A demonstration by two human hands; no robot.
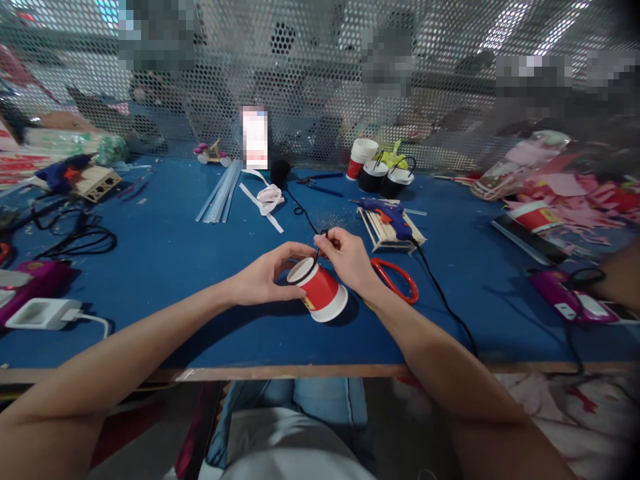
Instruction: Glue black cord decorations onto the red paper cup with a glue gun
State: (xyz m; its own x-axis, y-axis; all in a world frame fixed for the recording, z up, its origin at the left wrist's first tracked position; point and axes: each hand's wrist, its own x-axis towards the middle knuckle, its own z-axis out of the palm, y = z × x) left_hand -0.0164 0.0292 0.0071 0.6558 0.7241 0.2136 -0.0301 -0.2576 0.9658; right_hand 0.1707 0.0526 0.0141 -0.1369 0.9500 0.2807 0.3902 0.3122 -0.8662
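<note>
A red and white paper cup (323,290) lies tilted over the blue table, its base end turned toward my left hand (270,273). That hand grips the cup with thumb and fingers on either side of the base. Black cord (314,265) runs along the base's edge. My right hand (345,257) pinches this cord just above the cup. From there the cord trails away to a black ball of cord (281,175) at the back.
A blue glue gun (387,215) rests on a wooden stick rack right of my hands, near red-handled scissors (400,280). White ribbon (269,199), glue sticks (220,193) and pliers (320,183) lie behind. Several cups (373,175) stand at the back; a power strip (45,310) is left.
</note>
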